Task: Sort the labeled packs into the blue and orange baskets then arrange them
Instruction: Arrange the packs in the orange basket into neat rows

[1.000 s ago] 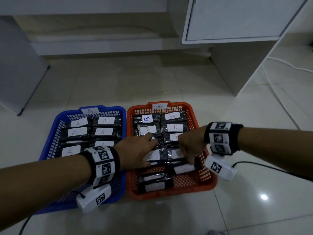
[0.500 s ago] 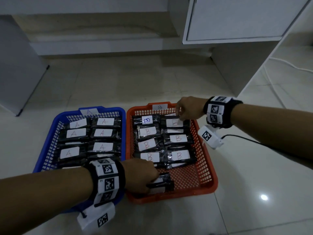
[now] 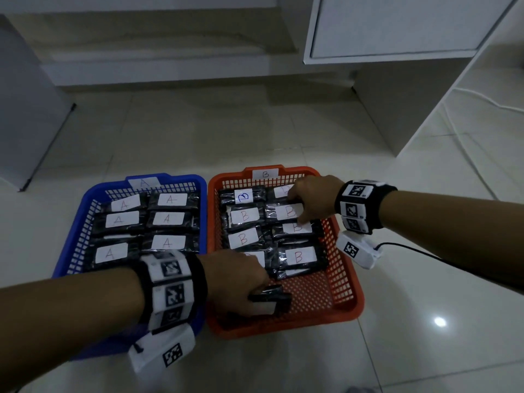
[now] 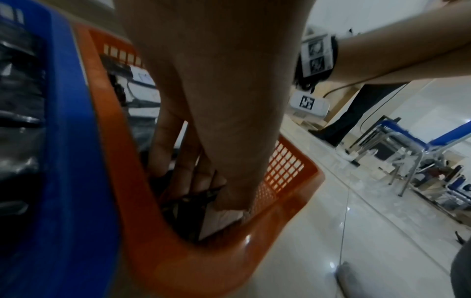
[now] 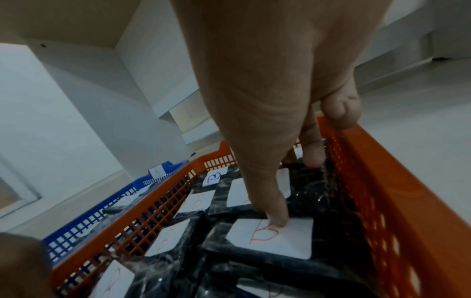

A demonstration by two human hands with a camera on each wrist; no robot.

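Black packs with white "A" labels fill the blue basket (image 3: 85,205). Packs labeled "B" lie in two columns in the orange basket (image 3: 355,296). My left hand (image 3: 255,299) is in that basket's near-left corner. Its fingers (image 4: 183,181) curl round a black pack (image 3: 273,300) standing on edge, white label (image 4: 221,219) showing. My right hand (image 3: 297,208) lies over the far end of the right column. Its thumb (image 5: 277,219) presses on a red-"B" label (image 5: 280,242), and its fingertips (image 5: 313,157) touch a farther pack. The near-right part of the orange basket's floor is bare.
Both baskets sit side by side on a tiled floor (image 3: 425,350). A white cabinet (image 3: 397,24) hangs over the back right, with a white cable (image 3: 482,97) beyond it. A grey panel (image 3: 25,109) stands at the left. Blue-framed chairs (image 4: 420,145) are off to the right.
My right hand came from the basket's far rim down onto the right column of packs. My left hand stayed in the near-left corner, still gripping its pack.
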